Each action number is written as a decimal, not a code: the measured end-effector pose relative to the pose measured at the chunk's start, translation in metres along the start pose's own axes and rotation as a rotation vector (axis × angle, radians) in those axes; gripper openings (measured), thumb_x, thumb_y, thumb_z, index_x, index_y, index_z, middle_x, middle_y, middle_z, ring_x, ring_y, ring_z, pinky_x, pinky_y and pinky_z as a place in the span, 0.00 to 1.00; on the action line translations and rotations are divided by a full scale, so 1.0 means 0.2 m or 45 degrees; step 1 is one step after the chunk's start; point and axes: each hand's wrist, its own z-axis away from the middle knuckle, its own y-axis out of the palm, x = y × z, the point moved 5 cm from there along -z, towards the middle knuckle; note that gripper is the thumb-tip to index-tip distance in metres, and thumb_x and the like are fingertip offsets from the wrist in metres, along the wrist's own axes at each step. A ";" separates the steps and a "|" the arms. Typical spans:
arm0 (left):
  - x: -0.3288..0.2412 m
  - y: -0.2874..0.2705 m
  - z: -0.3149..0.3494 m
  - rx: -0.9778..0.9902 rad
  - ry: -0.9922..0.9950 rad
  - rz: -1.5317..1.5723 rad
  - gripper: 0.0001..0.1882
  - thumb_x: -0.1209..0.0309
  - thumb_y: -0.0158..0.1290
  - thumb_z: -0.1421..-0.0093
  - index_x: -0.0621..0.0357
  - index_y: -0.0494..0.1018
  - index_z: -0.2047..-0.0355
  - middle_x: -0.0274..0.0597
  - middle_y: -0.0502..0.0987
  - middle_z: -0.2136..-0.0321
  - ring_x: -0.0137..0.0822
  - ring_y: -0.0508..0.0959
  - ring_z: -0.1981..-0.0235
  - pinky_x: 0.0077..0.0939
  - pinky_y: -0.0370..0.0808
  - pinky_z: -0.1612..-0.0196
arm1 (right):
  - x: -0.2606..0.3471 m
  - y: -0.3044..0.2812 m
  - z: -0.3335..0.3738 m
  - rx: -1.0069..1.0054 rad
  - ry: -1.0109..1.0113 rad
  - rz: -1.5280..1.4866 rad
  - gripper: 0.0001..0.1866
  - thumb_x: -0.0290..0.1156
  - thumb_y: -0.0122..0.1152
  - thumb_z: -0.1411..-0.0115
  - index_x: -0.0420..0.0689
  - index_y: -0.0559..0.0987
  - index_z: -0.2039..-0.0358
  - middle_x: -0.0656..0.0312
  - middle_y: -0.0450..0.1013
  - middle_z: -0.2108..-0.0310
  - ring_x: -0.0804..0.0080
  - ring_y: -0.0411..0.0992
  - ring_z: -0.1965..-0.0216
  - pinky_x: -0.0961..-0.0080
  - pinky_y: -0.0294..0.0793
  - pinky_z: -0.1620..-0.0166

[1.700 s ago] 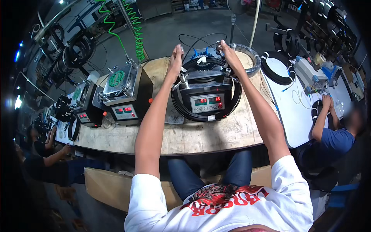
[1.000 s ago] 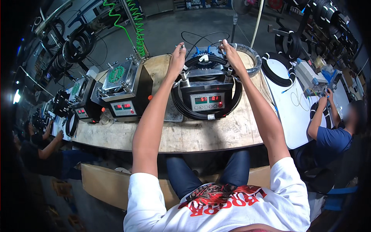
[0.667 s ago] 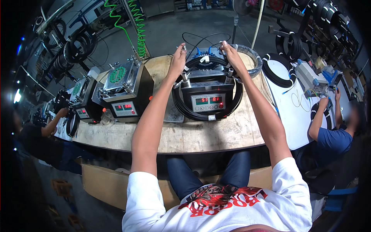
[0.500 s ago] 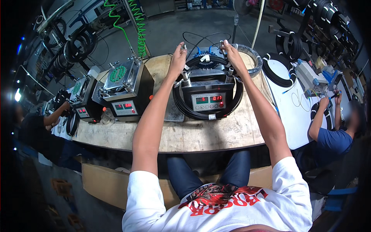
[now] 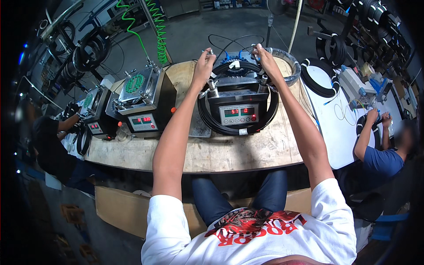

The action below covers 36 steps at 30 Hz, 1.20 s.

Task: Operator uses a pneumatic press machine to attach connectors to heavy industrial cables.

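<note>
In front of me stands a black benchtop machine with a lit red and green digital panel [image 5: 240, 115]. A coil of black cable [image 5: 212, 126] hangs round its front, tied with white tape. On its top plate sits a round fixture with blue connectors [image 5: 236, 59]. My left hand [image 5: 204, 66] is closed on the metal clamp post at the far left corner of the machine. My right hand [image 5: 266, 62] grips the matching post at the far right corner. Two front clamp posts [image 5: 213, 88] stand untouched. Fingers partly cover both far posts.
To the left are two similar machines with green fixtures [image 5: 134, 84], on the same wooden table [image 5: 212, 154]. A white table [image 5: 333, 141] at right holds cable coils and a grey device [image 5: 355, 86]. Co-workers sit on both sides. A green coiled air hose [image 5: 161, 35] hangs behind.
The readings on the machine's panel have changed. Both my hands stay on the far posts with hardly any shift. The co-worker at left has leaned inward.
</note>
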 end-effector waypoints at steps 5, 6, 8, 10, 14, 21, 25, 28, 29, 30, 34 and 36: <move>-0.01 0.00 0.02 -0.014 -0.059 0.033 0.30 0.58 0.49 0.34 0.64 0.63 0.37 0.46 0.77 0.57 0.35 0.76 0.54 0.27 0.70 0.48 | 0.03 -0.01 0.02 -0.113 -0.095 0.009 0.38 0.60 0.38 0.29 0.30 0.77 0.58 0.51 0.77 0.63 0.63 0.73 0.58 0.70 0.68 0.49; 0.00 -0.01 0.01 -0.016 -0.059 0.030 0.30 0.58 0.49 0.34 0.64 0.63 0.37 0.46 0.77 0.57 0.35 0.76 0.54 0.27 0.70 0.48 | 0.03 0.00 0.02 -0.111 -0.096 0.006 0.38 0.60 0.38 0.29 0.30 0.77 0.58 0.51 0.77 0.63 0.63 0.73 0.58 0.70 0.68 0.49; 0.03 -0.02 0.00 -0.025 -0.070 0.046 0.29 0.59 0.48 0.33 0.65 0.63 0.37 0.47 0.78 0.58 0.35 0.77 0.54 0.27 0.70 0.48 | 0.05 0.01 0.03 -0.139 -0.077 -0.003 0.38 0.60 0.39 0.30 0.30 0.76 0.57 0.50 0.78 0.63 0.62 0.73 0.57 0.70 0.68 0.49; 0.02 -0.01 0.00 -0.027 -0.057 0.036 0.29 0.60 0.47 0.33 0.65 0.63 0.37 0.47 0.78 0.58 0.36 0.77 0.54 0.27 0.70 0.48 | 0.03 -0.01 0.02 -0.133 -0.070 0.020 0.39 0.61 0.39 0.30 0.30 0.76 0.57 0.49 0.78 0.63 0.61 0.74 0.57 0.69 0.69 0.49; 0.01 0.00 0.00 -0.020 -0.076 0.013 0.28 0.59 0.47 0.32 0.62 0.64 0.37 0.50 0.78 0.57 0.36 0.77 0.54 0.27 0.70 0.48 | 0.03 -0.02 0.02 -0.123 -0.064 0.059 0.38 0.60 0.40 0.30 0.30 0.76 0.56 0.49 0.78 0.63 0.61 0.74 0.58 0.69 0.69 0.49; 0.03 0.00 -0.01 0.000 -0.033 0.019 0.28 0.58 0.47 0.32 0.61 0.65 0.37 0.49 0.78 0.57 0.36 0.76 0.54 0.27 0.69 0.48 | 0.02 -0.02 0.01 -0.042 0.031 0.055 0.36 0.58 0.41 0.29 0.32 0.77 0.50 0.52 0.78 0.55 0.67 0.72 0.52 0.74 0.66 0.45; 0.03 0.00 0.00 0.024 -0.026 0.048 0.29 0.58 0.47 0.32 0.63 0.63 0.36 0.48 0.77 0.55 0.34 0.75 0.52 0.26 0.68 0.47 | 0.02 -0.01 0.01 -0.039 0.003 0.023 0.37 0.58 0.41 0.29 0.31 0.77 0.50 0.52 0.77 0.55 0.66 0.72 0.50 0.74 0.65 0.43; 0.02 0.01 0.01 0.036 -0.030 0.123 0.29 0.59 0.46 0.31 0.66 0.61 0.36 0.47 0.77 0.54 0.34 0.75 0.51 0.25 0.67 0.45 | 0.01 0.00 0.01 -0.080 -0.042 0.003 0.37 0.59 0.40 0.29 0.30 0.76 0.55 0.52 0.76 0.60 0.66 0.71 0.55 0.73 0.66 0.47; 0.01 0.02 0.01 0.051 -0.033 0.176 0.30 0.59 0.45 0.30 0.67 0.60 0.35 0.47 0.77 0.54 0.34 0.75 0.51 0.25 0.66 0.43 | 0.01 -0.01 0.01 -0.121 -0.085 -0.010 0.38 0.60 0.39 0.30 0.30 0.76 0.60 0.53 0.75 0.66 0.66 0.70 0.61 0.72 0.67 0.51; 0.00 0.02 0.02 0.050 -0.034 0.176 0.30 0.59 0.45 0.30 0.67 0.60 0.35 0.47 0.77 0.54 0.34 0.75 0.51 0.25 0.66 0.43 | 0.03 0.00 0.02 -0.120 -0.085 -0.010 0.38 0.60 0.39 0.30 0.30 0.76 0.60 0.53 0.75 0.66 0.66 0.70 0.61 0.72 0.67 0.51; -0.05 0.01 0.03 0.054 -0.065 0.182 0.30 0.57 0.42 0.29 0.68 0.61 0.36 0.47 0.75 0.50 0.34 0.73 0.47 0.24 0.64 0.40 | 0.01 -0.02 0.01 -0.112 -0.054 0.001 0.39 0.61 0.37 0.29 0.29 0.75 0.55 0.49 0.76 0.60 0.62 0.72 0.55 0.71 0.66 0.46; -0.05 0.01 0.03 0.050 -0.064 0.157 0.30 0.56 0.41 0.29 0.68 0.61 0.36 0.48 0.74 0.49 0.34 0.72 0.46 0.25 0.63 0.39 | -0.01 -0.02 0.00 -0.096 -0.076 0.008 0.40 0.61 0.36 0.29 0.29 0.75 0.53 0.48 0.77 0.58 0.61 0.72 0.53 0.70 0.66 0.45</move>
